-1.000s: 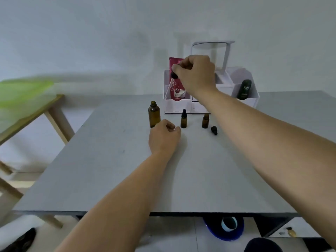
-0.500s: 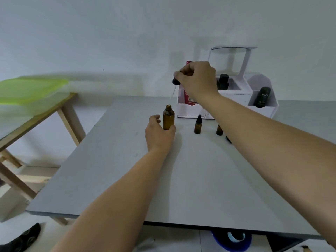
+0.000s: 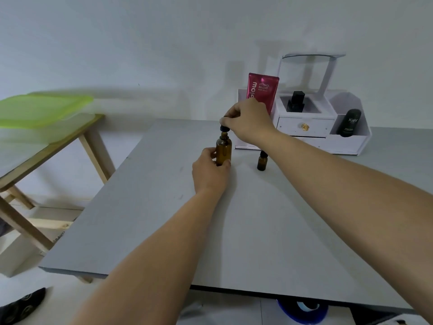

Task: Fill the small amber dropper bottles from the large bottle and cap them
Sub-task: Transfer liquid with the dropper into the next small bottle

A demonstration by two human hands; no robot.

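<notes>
The large amber bottle (image 3: 223, 151) stands upright on the grey table (image 3: 246, 231), and my left hand (image 3: 210, 171) grips its lower body. My right hand (image 3: 248, 119) pinches a black dropper cap (image 3: 224, 128) right above the bottle's open neck, its glass tube down inside the neck. One small amber dropper bottle (image 3: 262, 161) with a black cap stands to the right, partly behind my right forearm. Any other small bottles are hidden by that arm.
A white cosmetics organiser (image 3: 328, 137) stands at the table's back, holding a pink tube (image 3: 263, 90), a black bottle (image 3: 296, 102) and a dark container (image 3: 350, 123). A wooden table (image 3: 46, 146) with a green lid (image 3: 42, 109) stands on the left.
My left hand moved from the table top onto the large bottle and gripped it. My right hand lowered the dropper from high above down into the bottle's neck. The camera view shifted.
</notes>
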